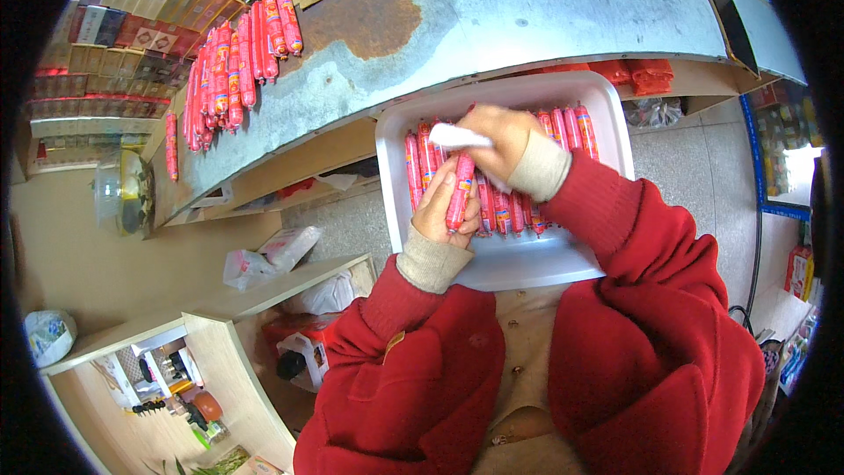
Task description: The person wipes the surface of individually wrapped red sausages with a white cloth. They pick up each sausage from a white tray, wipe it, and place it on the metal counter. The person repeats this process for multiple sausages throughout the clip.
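Observation:
My left hand [440,211] is closed round a pink-wrapped sausage [460,192], held upright over a white plastic tub [510,271]. Pinched in my right hand [505,136] is a white cloth or tissue [457,137], pressed near the sausage's upper end. That end is partly hidden by the cloth and my fingers. Beneath both hands, rows of similar wrapped sausages [413,167] lie in the tub, some covered by my hands and sleeves. More pink sausages [236,70] are heaped on the counter at the far left, with a single sausage [171,148] apart from them.
A worn metal-topped counter [492,13] runs beyond the tub, with red packets [649,76] on the shelf below. Stacked cartons [132,0] fill the far left. A wooden cabinet [237,369] with odds and ends stands at the near left. A black cable [758,255] hangs at right.

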